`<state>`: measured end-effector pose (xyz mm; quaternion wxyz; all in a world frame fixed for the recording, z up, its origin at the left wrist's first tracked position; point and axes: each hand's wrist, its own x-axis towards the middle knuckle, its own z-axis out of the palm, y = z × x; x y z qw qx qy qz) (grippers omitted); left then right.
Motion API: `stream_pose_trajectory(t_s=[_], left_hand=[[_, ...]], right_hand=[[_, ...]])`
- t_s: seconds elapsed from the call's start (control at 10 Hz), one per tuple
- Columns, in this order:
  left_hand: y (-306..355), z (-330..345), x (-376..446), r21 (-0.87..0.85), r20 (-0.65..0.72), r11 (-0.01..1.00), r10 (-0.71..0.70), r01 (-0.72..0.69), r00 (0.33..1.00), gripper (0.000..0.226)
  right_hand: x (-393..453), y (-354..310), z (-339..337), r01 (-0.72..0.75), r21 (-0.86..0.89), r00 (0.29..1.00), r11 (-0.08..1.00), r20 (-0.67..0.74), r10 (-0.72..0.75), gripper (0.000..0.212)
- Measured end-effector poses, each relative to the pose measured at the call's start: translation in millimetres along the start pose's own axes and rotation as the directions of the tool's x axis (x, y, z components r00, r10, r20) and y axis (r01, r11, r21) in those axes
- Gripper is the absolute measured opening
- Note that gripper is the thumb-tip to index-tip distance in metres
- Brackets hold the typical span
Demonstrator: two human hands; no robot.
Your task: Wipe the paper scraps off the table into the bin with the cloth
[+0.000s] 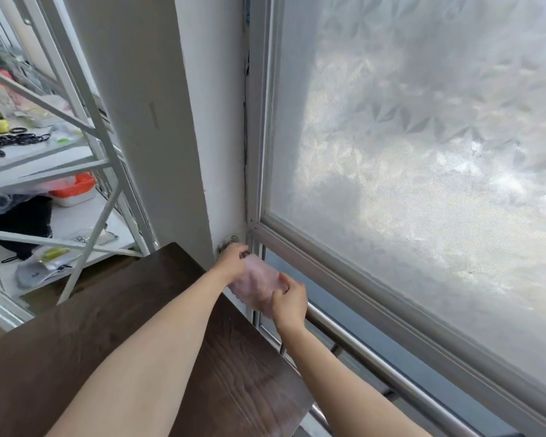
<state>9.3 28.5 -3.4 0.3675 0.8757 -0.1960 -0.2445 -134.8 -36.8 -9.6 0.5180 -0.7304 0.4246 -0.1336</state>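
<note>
A dark wood table (pixel 76 348) runs along a frosted window (pixel 423 152), its top bare of scraps and no bin in sight from this angle. Just past the table's far edge, by the steel rail (pixel 375 357), both hands hold the pale pink cloth (pixel 259 285) between them. The right hand (pixel 289 301) curls its fingers shut on the near edge; the left hand (pixel 232 258) pinches the far edge close to a metal fitting (pixel 229 240) on the wall. The step looks like fetching or hanging the cloth. To do it well, free the fabric cleanly from whatever holds it, gather it flat, and avoid snagging. Beyond, a white shelf rack (pixel 60 152) holds clutter.
</note>
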Motion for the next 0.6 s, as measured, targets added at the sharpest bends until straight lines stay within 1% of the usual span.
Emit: stream_pose_trajectory(t_s=[0.1,0.2,0.3,0.4,0.5,0.6], left_hand=[[-8,3,-6,0.121,-0.092,0.992,0.033,-0.022,0.995,0.057],[-17,8,-15,0.258,-0.193,0.959,0.171,-0.118,0.966,0.059],[-21,9,-23,0.378,-0.104,0.902,0.267,-0.210,0.958,0.060],[-21,7,-32,0.433,-0.025,0.870,0.274,-0.237,0.961,0.060],[-19,-3,-48,0.431,0.018,0.869,0.259,-0.241,0.966,0.055],[-19,-9,-64,0.397,0.014,0.876,0.293,-0.274,0.956,0.047]], right_hand=[[-2,7,-6,0.075,-0.206,0.993,0.976,-0.071,-0.092,0.037],[-3,12,-5,0.100,-0.349,0.984,0.932,-0.105,-0.145,0.030],[-3,10,-4,0.108,-0.406,0.982,0.907,-0.101,-0.162,0.027],[-4,5,-1,0.104,-0.423,0.981,0.900,-0.103,-0.162,0.028],[-12,-2,5,0.137,-0.396,0.983,0.908,-0.059,-0.174,0.031],[-19,-15,11,0.228,-0.378,0.970,0.897,0.015,-0.241,0.028]])
